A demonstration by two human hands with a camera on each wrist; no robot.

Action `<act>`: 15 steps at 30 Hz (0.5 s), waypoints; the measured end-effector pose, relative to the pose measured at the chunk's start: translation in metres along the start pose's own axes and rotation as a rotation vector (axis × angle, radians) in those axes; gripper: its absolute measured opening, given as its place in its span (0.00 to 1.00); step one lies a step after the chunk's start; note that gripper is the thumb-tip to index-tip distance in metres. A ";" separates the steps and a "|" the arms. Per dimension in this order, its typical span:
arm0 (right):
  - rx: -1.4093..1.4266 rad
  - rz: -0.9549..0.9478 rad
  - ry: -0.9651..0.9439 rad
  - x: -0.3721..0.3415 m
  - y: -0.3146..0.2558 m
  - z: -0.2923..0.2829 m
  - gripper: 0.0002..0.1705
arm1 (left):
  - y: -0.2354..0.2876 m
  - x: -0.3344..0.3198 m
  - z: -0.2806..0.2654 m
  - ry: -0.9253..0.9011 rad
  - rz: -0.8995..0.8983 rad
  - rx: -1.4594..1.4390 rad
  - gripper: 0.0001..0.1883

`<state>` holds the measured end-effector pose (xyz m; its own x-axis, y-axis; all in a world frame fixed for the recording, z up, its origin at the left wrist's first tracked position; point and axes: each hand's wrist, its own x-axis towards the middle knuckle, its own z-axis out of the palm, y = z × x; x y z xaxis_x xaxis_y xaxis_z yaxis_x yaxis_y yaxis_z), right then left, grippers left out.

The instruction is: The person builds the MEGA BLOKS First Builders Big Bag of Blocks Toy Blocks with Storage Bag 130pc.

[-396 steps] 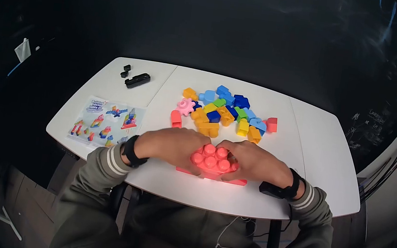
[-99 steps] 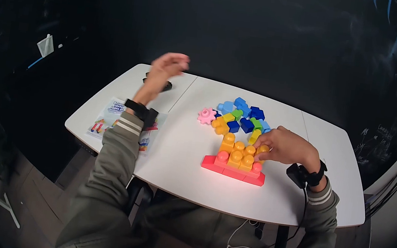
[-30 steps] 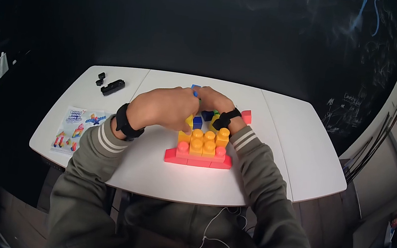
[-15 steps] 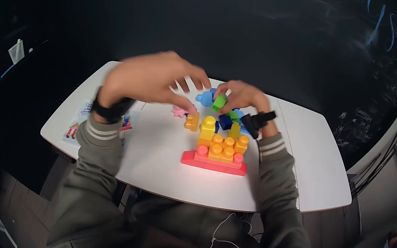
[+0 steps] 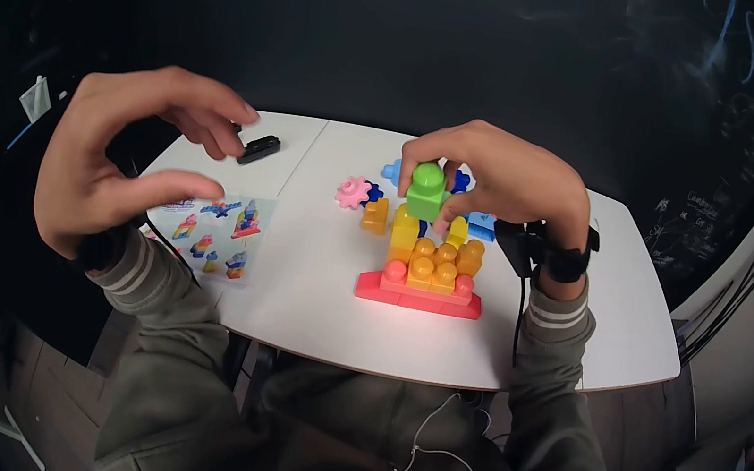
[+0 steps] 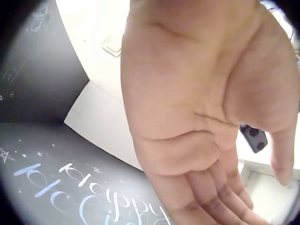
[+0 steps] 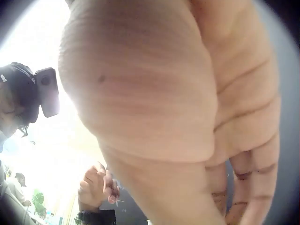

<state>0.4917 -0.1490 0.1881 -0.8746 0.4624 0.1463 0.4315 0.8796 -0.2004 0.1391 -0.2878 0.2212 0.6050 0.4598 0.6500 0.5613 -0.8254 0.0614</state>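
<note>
My right hand (image 5: 509,172) pinches a green building block (image 5: 425,194) between thumb and fingers. The block is upright, right over the tall yellow block (image 5: 403,239) at the left end of the build. Below, orange blocks (image 5: 432,273) sit on a long red base (image 5: 416,300) with sloped ends. Raised over the table's left side, my left hand (image 5: 117,144) holds nothing, its fingers bent loosely and thumb apart. The left wrist view shows its bare palm (image 6: 187,108). In the right wrist view, my right palm (image 7: 140,93) hides the block.
Behind the build lie a pink gear (image 5: 353,192), an orange block (image 5: 375,216) and several blue and yellow blocks, partly behind my right hand. A picture sheet (image 5: 234,236) and a black object (image 5: 260,150) lie on the left of the white table (image 5: 310,312).
Orange blocks and a tall yellow block now stand on the red base. My right hand has carried the green block from the pile to above the yellow one. My left hand has swung left.
</note>
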 end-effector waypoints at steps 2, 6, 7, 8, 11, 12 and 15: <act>0.009 -0.013 -0.024 0.001 0.012 0.006 0.25 | -0.002 0.006 0.006 -0.114 0.090 -0.022 0.32; 0.052 -0.015 -0.095 0.001 0.024 0.002 0.25 | -0.012 0.016 0.018 -0.213 0.087 -0.091 0.35; 0.054 -0.013 -0.095 0.001 0.024 0.003 0.25 | -0.013 0.019 0.021 -0.215 0.087 -0.093 0.35; 0.040 0.016 -0.089 0.002 0.023 0.005 0.26 | -0.014 0.021 0.024 -0.241 0.061 -0.100 0.35; -0.009 0.101 -0.111 0.009 0.013 0.009 0.26 | -0.022 0.026 0.032 -0.288 0.018 -0.099 0.36; -0.048 0.155 -0.138 0.012 0.009 0.010 0.27 | -0.025 0.027 0.033 -0.307 0.003 -0.088 0.37; -0.047 0.219 -0.153 0.019 0.008 0.018 0.29 | -0.030 0.030 0.037 -0.334 -0.036 -0.094 0.39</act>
<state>0.4744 -0.1354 0.1717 -0.7809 0.6230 -0.0446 0.6208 0.7664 -0.1651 0.1612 -0.2375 0.2107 0.7459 0.5582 0.3635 0.5406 -0.8261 0.1594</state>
